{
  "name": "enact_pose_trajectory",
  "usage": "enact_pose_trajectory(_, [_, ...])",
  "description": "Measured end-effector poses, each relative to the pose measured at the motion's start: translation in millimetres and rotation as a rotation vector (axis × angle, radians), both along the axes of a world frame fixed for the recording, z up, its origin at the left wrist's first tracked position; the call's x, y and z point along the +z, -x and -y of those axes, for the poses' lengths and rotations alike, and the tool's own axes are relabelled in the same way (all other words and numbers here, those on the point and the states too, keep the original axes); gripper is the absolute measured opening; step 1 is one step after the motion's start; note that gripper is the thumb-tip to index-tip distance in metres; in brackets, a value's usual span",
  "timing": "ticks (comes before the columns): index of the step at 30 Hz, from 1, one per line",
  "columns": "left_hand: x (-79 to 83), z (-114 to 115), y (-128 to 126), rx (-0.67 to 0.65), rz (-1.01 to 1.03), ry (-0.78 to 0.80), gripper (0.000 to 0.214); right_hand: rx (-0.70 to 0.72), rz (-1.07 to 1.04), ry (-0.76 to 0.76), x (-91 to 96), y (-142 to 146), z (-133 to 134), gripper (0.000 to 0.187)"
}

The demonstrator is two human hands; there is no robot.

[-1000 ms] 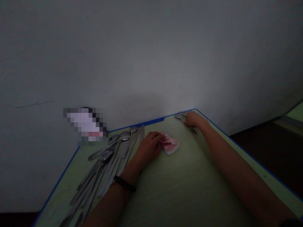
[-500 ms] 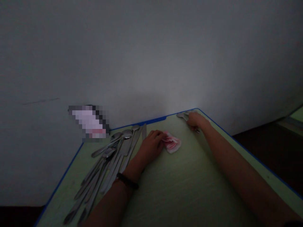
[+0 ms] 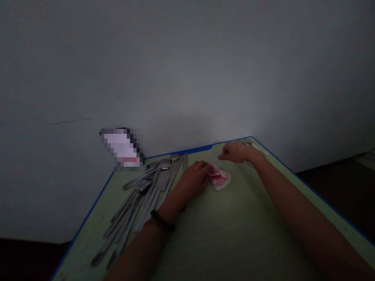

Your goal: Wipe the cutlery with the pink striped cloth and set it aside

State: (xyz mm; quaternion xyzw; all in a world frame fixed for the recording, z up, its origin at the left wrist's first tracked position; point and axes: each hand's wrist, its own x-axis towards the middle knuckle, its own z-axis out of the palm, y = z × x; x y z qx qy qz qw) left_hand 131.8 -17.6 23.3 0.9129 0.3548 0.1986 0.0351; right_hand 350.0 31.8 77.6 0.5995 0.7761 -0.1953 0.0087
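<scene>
Near the middle of the table, my left hand (image 3: 195, 176) has its fingers closed on the edge of a small crumpled pink-and-white cloth (image 3: 219, 179), pressing it to the tabletop. To its left lies a spread of metal cutlery: a spoon (image 3: 164, 164), a table knife (image 3: 185, 162) and several other pieces with handles toward me. Toward the far right corner, my right hand (image 3: 233, 152) hovers with curled fingers, and no utensil shows in it. Just behind and under it lie a few metal utensils (image 3: 248, 141), partly hidden by the hand and wrist.
The pale green table (image 3: 222, 242) has a blue edge and stands against a grey wall (image 3: 187, 70). At the far left corner a blurred-out, dark-edged device (image 3: 121, 148) leans on the wall. Dark floor (image 3: 331, 179) shows beyond the right edge.
My right hand has come away from the utensils at the far right corner and shifted left, leaving them on the table. My left hand stays on the cloth. The view has turned slightly left.
</scene>
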Motion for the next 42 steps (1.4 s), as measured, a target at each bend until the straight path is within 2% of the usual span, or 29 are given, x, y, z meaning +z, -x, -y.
enact_pose_trajectory(2, [13.4,-1,7,-0.003,-0.067,0.025,0.033,0.148,-0.141,0.288,-1.2,6,7,0.048])
enact_pose_trajectory(3, [20.9,-1,12,-0.001,-0.095,0.049,0.034,0.181,-0.178,0.371,-3.0,8,10,0.050])
enact_pose_trajectory(6, [41.1,-3,31,0.062,-0.193,0.167,0.033,0.221,-0.250,0.458,-11.1,11,12,0.053])
enact_pose_trajectory(7, [45.6,-3,38,0.136,-0.247,0.213,0.032,0.233,-0.278,0.473,-14.6,13,11,0.053])
enact_pose_trajectory(9, [49.8,-4,48,0.407,-0.363,0.250,0.032,0.264,-0.341,0.517,-21.9,19,10,0.050])
enact_pose_trajectory(11, [47.8,-5,54,0.645,-0.436,0.256,0.034,0.289,-0.383,0.551,-29.1,26,9,0.045])
enact_pose_trajectory(12, [45.2,-7,55,0.716,-0.453,0.256,0.034,0.299,-0.393,0.555,-32.2,30,8,0.042])
enact_pose_trajectory(14, [38.7,-9,56,0.761,-0.465,0.257,0.034,0.306,-0.415,0.513,-37.6,36,8,0.034])
enact_pose_trajectory(18, [30.6,-14,55,0.756,-0.471,0.238,0.034,0.274,-0.526,0.373,-46.8,40,8,0.022])
enact_pose_trajectory(21, [31.2,-15,53,0.765,-0.471,0.231,0.034,0.224,-0.696,0.266,-53.2,41,7,0.024])
enact_pose_trajectory(24, [32.2,-15,51,0.800,-0.455,0.244,0.032,0.222,-0.820,0.139,-55.8,44,8,0.036])
enact_pose_trajectory(28, [31.1,-16,50,0.817,-0.443,0.262,0.033,0.301,-0.757,0.116,-53.3,51,13,0.057])
enact_pose_trajectory(30, [30.6,-18,53,0.804,-0.441,0.276,0.033,0.340,-0.697,0.067,-52.8,53,14,0.060])
enact_pose_trajectory(42, [25.5,-29,69,0.799,-0.466,0.360,0.043,0.275,-0.795,-0.116,-71.1,50,4,0.040])
